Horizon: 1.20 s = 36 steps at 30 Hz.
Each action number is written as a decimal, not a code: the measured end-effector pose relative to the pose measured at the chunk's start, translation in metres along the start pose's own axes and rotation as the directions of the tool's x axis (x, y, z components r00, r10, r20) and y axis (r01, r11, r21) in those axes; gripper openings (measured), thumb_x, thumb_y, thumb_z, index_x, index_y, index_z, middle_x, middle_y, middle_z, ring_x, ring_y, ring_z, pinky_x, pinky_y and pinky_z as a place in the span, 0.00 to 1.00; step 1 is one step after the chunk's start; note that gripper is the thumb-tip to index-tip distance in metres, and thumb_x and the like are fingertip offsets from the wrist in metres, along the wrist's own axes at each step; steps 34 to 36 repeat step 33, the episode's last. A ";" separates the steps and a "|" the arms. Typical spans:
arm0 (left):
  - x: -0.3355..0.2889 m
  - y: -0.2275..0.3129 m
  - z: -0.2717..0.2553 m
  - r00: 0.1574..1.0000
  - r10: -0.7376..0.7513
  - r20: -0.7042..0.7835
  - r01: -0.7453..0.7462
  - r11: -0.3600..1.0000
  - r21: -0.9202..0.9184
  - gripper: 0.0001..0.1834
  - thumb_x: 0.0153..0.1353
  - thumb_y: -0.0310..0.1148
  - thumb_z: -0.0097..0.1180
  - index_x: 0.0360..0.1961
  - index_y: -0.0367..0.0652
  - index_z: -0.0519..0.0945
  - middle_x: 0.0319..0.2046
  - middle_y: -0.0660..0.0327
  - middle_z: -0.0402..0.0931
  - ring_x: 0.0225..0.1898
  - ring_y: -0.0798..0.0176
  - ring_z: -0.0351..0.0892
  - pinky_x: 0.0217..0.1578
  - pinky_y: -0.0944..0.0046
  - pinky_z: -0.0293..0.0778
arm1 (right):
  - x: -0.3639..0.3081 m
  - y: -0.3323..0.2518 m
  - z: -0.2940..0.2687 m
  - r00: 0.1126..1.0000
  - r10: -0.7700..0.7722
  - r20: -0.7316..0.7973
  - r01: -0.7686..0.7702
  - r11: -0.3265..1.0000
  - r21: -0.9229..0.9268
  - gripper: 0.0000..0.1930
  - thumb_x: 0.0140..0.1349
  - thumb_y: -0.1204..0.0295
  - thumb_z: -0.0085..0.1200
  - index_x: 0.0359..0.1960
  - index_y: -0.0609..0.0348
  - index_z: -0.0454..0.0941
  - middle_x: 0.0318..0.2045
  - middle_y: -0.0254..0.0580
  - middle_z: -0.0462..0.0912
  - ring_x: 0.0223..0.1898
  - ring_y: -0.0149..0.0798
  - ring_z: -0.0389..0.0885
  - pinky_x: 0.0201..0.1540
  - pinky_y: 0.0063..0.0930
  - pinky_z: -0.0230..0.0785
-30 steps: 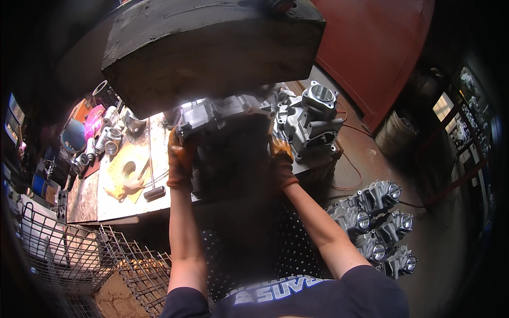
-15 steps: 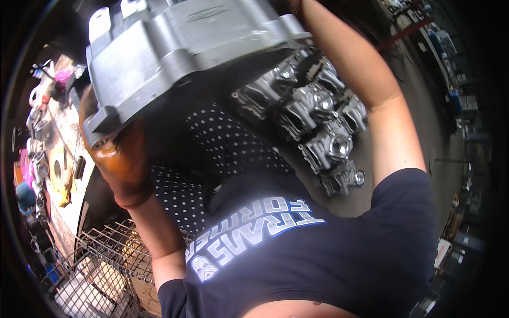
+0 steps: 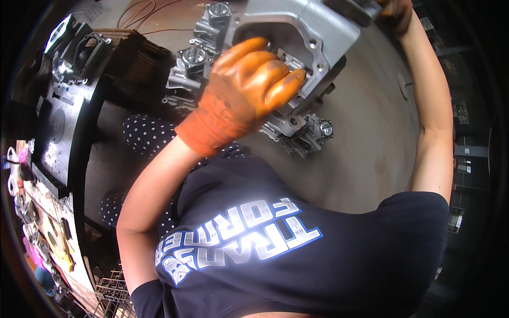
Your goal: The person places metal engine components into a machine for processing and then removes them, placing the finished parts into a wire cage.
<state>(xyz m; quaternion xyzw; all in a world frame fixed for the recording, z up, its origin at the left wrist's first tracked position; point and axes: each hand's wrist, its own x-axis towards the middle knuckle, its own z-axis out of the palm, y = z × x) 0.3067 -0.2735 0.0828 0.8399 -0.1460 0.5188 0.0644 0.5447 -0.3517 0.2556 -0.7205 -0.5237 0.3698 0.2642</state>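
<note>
A large grey cast metal housing [image 3: 331,34] is held up at the top of the view, its flanged opening turned toward me. My left hand [image 3: 254,82], in an orange coated glove, is closed at the near rim of that opening, fingers curled; the thumb is hidden. At the upper right my right hand [image 3: 397,15], in a darker soiled glove, grips the far end of the housing, partly cut off by the frame edge. Beneath the housing, several smaller bright metal castings [image 3: 305,132] rest on the floor.
To the left stands a dark metal bench [image 3: 58,119] with open castings [image 3: 82,50] at its far end. Behind it is a stack of brown cardboard [image 3: 132,55]. An orange hose [image 3: 140,16] lies on the floor. A wire basket [image 3: 114,289] stands at lower left.
The housing has moved right and turned, so its opening now shows instead of its outer wall. Both hands went rightward with it. The bench with castings has come into view.
</note>
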 end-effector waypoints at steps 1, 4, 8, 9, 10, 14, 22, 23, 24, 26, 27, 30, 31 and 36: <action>-0.003 0.004 0.017 1.000 0.025 0.002 -0.025 0.999 -0.026 0.21 0.42 0.31 0.57 0.43 0.45 0.77 0.37 0.60 0.76 0.40 0.56 0.78 0.50 0.52 0.74 | -0.020 0.014 -0.004 0.997 0.046 -0.066 -0.045 0.999 0.015 0.25 0.55 0.72 0.57 0.56 0.58 0.70 0.47 0.40 0.77 0.49 0.32 0.74 0.53 0.24 0.65; -0.011 0.010 0.025 0.985 0.037 0.168 -0.018 0.993 -0.115 0.23 0.43 0.30 0.60 0.45 0.44 0.77 0.43 0.57 0.76 0.48 0.54 0.76 0.51 0.54 0.73 | -0.057 0.058 -0.015 0.973 0.140 -0.186 -0.130 0.989 0.065 0.24 0.55 0.74 0.57 0.56 0.59 0.70 0.48 0.39 0.77 0.50 0.32 0.74 0.54 0.24 0.66; -0.034 -0.014 -0.024 0.944 -0.168 0.283 0.208 0.971 -0.121 0.27 0.43 0.27 0.62 0.49 0.39 0.76 0.47 0.53 0.76 0.49 0.50 0.76 0.52 0.53 0.72 | -0.109 0.103 -0.003 0.910 0.297 -0.290 -0.294 0.954 0.052 0.24 0.55 0.77 0.56 0.56 0.61 0.70 0.48 0.39 0.77 0.50 0.32 0.74 0.54 0.24 0.66; -0.049 -0.025 -0.035 0.929 -0.257 0.268 0.272 0.962 -0.020 0.26 0.44 0.26 0.61 0.50 0.39 0.76 0.47 0.52 0.76 0.49 0.49 0.76 0.52 0.54 0.72 | -0.114 0.110 0.005 0.893 0.341 -0.293 -0.370 0.928 -0.048 0.25 0.53 0.78 0.56 0.56 0.61 0.70 0.49 0.39 0.77 0.50 0.33 0.74 0.55 0.24 0.66; -0.065 -0.038 -0.045 0.910 -0.338 0.241 0.332 0.941 0.065 0.26 0.46 0.25 0.60 0.51 0.38 0.75 0.47 0.51 0.77 0.48 0.49 0.77 0.52 0.55 0.72 | -0.122 0.114 0.013 0.866 0.392 -0.309 -0.451 0.880 -0.147 0.26 0.52 0.80 0.56 0.56 0.61 0.70 0.49 0.40 0.76 0.50 0.33 0.74 0.55 0.25 0.65; -0.118 -0.066 -0.089 0.845 -0.505 0.175 0.436 0.840 0.322 0.25 0.51 0.25 0.61 0.53 0.36 0.74 0.49 0.51 0.76 0.50 0.50 0.77 0.51 0.59 0.72 | -0.136 0.213 0.016 0.725 0.660 -0.199 -0.689 0.693 -0.212 0.28 0.48 0.84 0.54 0.55 0.61 0.71 0.49 0.41 0.78 0.49 0.35 0.75 0.54 0.26 0.65; -0.188 -0.079 -0.151 0.726 -0.665 0.172 0.498 0.682 0.536 0.23 0.57 0.25 0.55 0.56 0.35 0.71 0.52 0.50 0.74 0.52 0.50 0.76 0.52 0.58 0.71 | -0.146 0.385 0.071 0.606 0.784 -0.132 -0.773 0.542 -0.330 0.25 0.44 0.80 0.58 0.50 0.57 0.76 0.40 0.45 0.84 0.37 0.38 0.81 0.41 0.35 0.72; -0.192 -0.076 -0.157 0.727 -0.664 0.175 0.493 0.682 0.539 0.24 0.57 0.25 0.55 0.56 0.36 0.71 0.52 0.50 0.74 0.52 0.50 0.76 0.52 0.58 0.71 | -0.133 0.369 0.078 0.688 0.717 -0.112 -0.682 0.586 -0.438 0.20 0.49 0.79 0.54 0.47 0.61 0.77 0.36 0.40 0.83 0.33 0.35 0.76 0.38 0.33 0.69; -0.193 -0.075 -0.164 0.732 -0.658 0.176 0.489 0.688 0.536 0.24 0.57 0.24 0.55 0.56 0.36 0.71 0.52 0.50 0.74 0.52 0.50 0.76 0.52 0.58 0.71 | -0.125 0.345 0.085 0.758 0.646 -0.090 -0.583 0.610 -0.537 0.15 0.54 0.77 0.49 0.45 0.64 0.78 0.32 0.36 0.83 0.29 0.32 0.72 0.36 0.31 0.66; -0.176 -0.070 -0.169 0.740 -0.642 0.201 0.457 0.698 0.551 0.24 0.56 0.23 0.54 0.56 0.37 0.72 0.51 0.49 0.75 0.49 0.48 0.77 0.49 0.57 0.73 | -0.118 0.361 0.093 0.680 0.727 -0.096 -0.708 0.617 -0.344 0.15 0.56 0.75 0.46 0.45 0.64 0.78 0.31 0.36 0.82 0.27 0.33 0.72 0.36 0.30 0.65; -0.174 -0.069 -0.169 0.743 -0.639 0.198 0.462 0.704 0.540 0.23 0.56 0.24 0.54 0.56 0.39 0.72 0.50 0.49 0.75 0.47 0.48 0.78 0.46 0.58 0.74 | -0.118 0.381 0.094 0.640 0.764 -0.087 -0.756 0.604 -0.251 0.16 0.56 0.74 0.45 0.45 0.63 0.78 0.30 0.36 0.82 0.27 0.34 0.72 0.36 0.30 0.65; -0.164 -0.059 -0.174 0.750 -0.638 0.174 0.472 0.701 0.535 0.24 0.54 0.23 0.54 0.55 0.41 0.73 0.49 0.51 0.76 0.46 0.50 0.79 0.44 0.60 0.76 | -0.096 0.423 0.090 0.592 0.801 -0.096 -0.758 0.512 -0.405 0.24 0.50 0.77 0.55 0.52 0.54 0.75 0.45 0.42 0.79 0.47 0.42 0.72 0.53 0.32 0.61; -0.167 -0.058 -0.178 0.750 -0.640 0.166 0.462 0.687 0.560 0.25 0.54 0.25 0.55 0.55 0.42 0.73 0.49 0.52 0.76 0.47 0.50 0.78 0.45 0.59 0.75 | -0.089 0.431 0.088 0.584 0.804 -0.112 -0.727 0.456 -0.514 0.30 0.46 0.78 0.60 0.56 0.50 0.74 0.52 0.44 0.78 0.58 0.45 0.71 0.62 0.33 0.59; -0.195 -0.060 -0.210 0.706 -0.684 0.184 0.470 0.647 0.600 0.27 0.53 0.25 0.55 0.57 0.41 0.71 0.53 0.50 0.74 0.52 0.48 0.75 0.52 0.56 0.71 | -0.052 0.396 0.105 0.647 0.756 -0.102 -0.584 0.404 -0.704 0.31 0.47 0.80 0.58 0.58 0.49 0.73 0.54 0.44 0.76 0.62 0.46 0.67 0.66 0.32 0.54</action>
